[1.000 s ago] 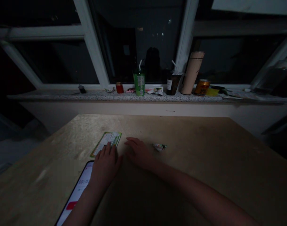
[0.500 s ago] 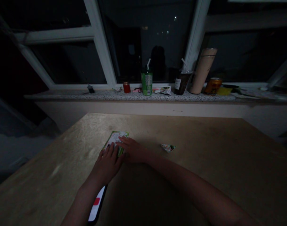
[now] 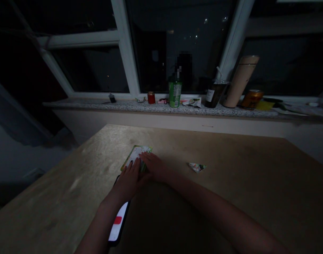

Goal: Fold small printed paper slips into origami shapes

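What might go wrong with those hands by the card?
The left hand and wrist cover part of the phone, so they might bump it or tap its lit screen. Both hands' fingers, the right hand's too, overlap the green-edged card, which could slide. The small patterned scrap might get brushed away.

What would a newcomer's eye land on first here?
Probably the lit phone on the dim table, partly hidden by the left hand. Just beyond, that hand and the right hand lie close together over a green-edged card. Behind, a tall pinkish flask stands on the speckled windowsill.
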Demonstrator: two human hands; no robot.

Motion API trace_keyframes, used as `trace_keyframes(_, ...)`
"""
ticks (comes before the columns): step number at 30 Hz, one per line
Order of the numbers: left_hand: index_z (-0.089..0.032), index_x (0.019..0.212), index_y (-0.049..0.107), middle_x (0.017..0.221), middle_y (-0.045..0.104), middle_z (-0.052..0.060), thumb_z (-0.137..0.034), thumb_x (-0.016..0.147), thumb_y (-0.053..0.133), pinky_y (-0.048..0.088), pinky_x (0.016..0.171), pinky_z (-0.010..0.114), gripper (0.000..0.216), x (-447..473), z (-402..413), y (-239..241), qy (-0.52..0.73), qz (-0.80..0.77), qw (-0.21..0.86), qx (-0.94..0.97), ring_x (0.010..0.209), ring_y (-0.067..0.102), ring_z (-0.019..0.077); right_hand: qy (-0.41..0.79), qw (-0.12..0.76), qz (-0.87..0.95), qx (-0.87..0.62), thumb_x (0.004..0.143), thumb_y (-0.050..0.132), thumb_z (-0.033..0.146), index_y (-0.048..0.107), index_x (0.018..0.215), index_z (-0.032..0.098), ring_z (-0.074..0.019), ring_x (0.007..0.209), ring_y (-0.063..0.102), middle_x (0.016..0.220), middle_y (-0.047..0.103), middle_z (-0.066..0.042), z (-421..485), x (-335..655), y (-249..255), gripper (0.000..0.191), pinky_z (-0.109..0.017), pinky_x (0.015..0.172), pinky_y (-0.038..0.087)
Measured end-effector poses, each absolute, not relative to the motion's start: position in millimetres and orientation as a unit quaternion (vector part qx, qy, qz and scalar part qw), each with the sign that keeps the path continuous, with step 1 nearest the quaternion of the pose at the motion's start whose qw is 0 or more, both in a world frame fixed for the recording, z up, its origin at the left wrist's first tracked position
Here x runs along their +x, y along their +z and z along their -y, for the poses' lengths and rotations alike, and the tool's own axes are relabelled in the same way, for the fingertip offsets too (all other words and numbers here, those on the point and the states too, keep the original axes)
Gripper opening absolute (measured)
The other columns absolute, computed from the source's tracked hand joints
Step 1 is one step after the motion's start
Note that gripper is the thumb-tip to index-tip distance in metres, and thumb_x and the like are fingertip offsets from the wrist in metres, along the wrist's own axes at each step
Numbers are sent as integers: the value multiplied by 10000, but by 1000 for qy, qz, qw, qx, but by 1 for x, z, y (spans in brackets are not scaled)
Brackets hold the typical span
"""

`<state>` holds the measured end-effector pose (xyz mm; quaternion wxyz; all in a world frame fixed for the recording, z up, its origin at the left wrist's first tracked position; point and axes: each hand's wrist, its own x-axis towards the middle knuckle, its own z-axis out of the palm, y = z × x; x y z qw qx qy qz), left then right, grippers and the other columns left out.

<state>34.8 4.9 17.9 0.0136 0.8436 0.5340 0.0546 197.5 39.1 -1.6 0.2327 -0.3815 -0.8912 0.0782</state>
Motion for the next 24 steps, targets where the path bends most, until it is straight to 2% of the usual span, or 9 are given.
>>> trace_keyframes(4,26,1433,215,1483,212,280,-485,899,425,269,1067,433,769,33,-7,11,70,-538,11,840,1384,175,332,76,223,889,-393,875,571,359,398,1349,8,-282,1326,366,1392,430,-233,-38,196,-1,614,-413,1103,281)
trace_keyframes(10,18,1369,375,1423,338,291,-480,873,478,226,1071,501,710,35,-7,10,47,-546,13,836,1348,262,376,37,220,900,-376,901,546,342,505,1290,79,-265,1321,380,1377,473,-179,-38,201,-7,471,-415,1105,280)
trace_keyframes(13,-19,1360,406,1419,371,258,-447,873,508,174,1090,495,656,37,-3,19,45,-539,9,841,1347,290,343,9,224,902,-368,929,501,296,541,1251,114,-268,1282,435,1332,528,-154,-38,204,-8,371,-438,1078,317)
trace_keyframes(17,-119,1330,460,1385,460,186,-357,902,509,200,1089,464,492,39,2,35,53,-521,5,852,1300,398,284,-20,232,910,-342,937,476,181,593,1147,135,-227,1145,564,1199,627,-137,-38,207,-8,245,-389,1029,381)
trace_keyframes(21,-159,1231,547,1257,595,139,-245,903,517,274,1061,434,340,42,2,45,62,-511,-3,857,1172,541,263,-23,241,909,-340,931,477,164,595,1135,160,-222,1081,606,1166,646,-122,-35,212,-9,236,-356,939,462)
trace_keyframes(24,-204,1162,592,1163,657,86,-192,915,481,301,1048,422,271,44,0,49,73,-502,-12,862,1101,589,246,-27,257,902,-347,936,467,171,597,1147,179,-229,1122,587,1193,637,-117,-32,219,-10,248,-365,949,460)
